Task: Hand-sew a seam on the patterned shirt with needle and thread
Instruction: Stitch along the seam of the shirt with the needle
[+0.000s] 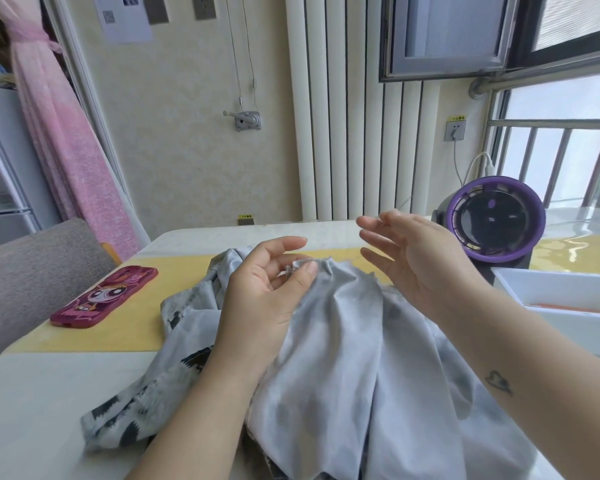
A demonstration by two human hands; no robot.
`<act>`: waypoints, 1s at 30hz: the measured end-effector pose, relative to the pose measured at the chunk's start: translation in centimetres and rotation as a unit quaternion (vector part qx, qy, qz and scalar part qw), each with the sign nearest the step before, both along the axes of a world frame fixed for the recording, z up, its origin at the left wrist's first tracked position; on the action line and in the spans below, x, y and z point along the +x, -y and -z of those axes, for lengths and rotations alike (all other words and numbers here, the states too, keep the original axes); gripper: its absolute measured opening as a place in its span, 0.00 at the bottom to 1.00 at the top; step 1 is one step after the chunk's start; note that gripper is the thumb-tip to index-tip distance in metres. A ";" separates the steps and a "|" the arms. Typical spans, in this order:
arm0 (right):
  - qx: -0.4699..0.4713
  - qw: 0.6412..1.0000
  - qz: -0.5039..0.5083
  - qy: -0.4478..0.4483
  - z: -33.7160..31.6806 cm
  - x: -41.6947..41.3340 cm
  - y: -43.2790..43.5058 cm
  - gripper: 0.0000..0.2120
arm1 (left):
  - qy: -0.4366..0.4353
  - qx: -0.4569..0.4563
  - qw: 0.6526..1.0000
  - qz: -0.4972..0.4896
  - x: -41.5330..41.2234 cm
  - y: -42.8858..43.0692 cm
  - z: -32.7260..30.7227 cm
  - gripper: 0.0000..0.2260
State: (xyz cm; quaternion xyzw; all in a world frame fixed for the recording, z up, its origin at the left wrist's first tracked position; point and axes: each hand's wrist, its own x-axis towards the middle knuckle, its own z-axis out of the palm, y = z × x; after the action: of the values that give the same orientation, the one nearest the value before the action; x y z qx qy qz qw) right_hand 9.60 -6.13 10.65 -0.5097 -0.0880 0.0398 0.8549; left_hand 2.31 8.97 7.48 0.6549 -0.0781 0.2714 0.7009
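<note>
Pinching a fold of pale grey black-patterned fabric shirt (343, 341) with left hand (267, 292). Holding right hand (420, 258) up at two o'clock, fingers spread; cannot tell any grip.

Two bare hands are in view: one left hand (267, 292) and one right hand (420, 258). There is one pale grey patterned shirt (354, 358). One phone in a magenta cartoon case (104, 297), one round purple-rimmed desk fan (496, 223), one white rectangular box (561, 289) and one yellow table mat (174, 282) sit on the one glossy white table (49, 410). Around it are one grey upholstered chair (32, 271), one pink sheer curtain (59, 140), one white column radiator (336, 116), one grey metal wall crank (245, 120) and one wall socket with a plug in it (455, 129).
</note>
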 end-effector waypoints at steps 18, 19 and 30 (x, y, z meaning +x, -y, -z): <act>-0.530 0.765 -0.022 0.364 0.0 -1.6 0.2 0.06 | -0.026 0.002 0.999 0.027 0.1 -0.9 -0.3 0.11; -0.539 0.766 -0.043 0.348 -0.2 -1.6 0.4 0.06 | -0.025 0.009 0.999 0.021 0.1 -0.9 -0.3 0.11; -0.618 0.664 0.050 0.419 -1.2 -1.3 1.2 0.06 | -0.013 0.052 0.998 0.010 0.1 -0.8 -0.3 0.12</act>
State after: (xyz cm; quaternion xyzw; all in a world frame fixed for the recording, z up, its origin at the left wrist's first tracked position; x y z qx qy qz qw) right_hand 8.31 -7.28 11.81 -0.8876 -0.3664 -0.1748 0.2176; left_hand 2.37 9.76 7.74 0.6934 -0.0897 0.2514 0.6692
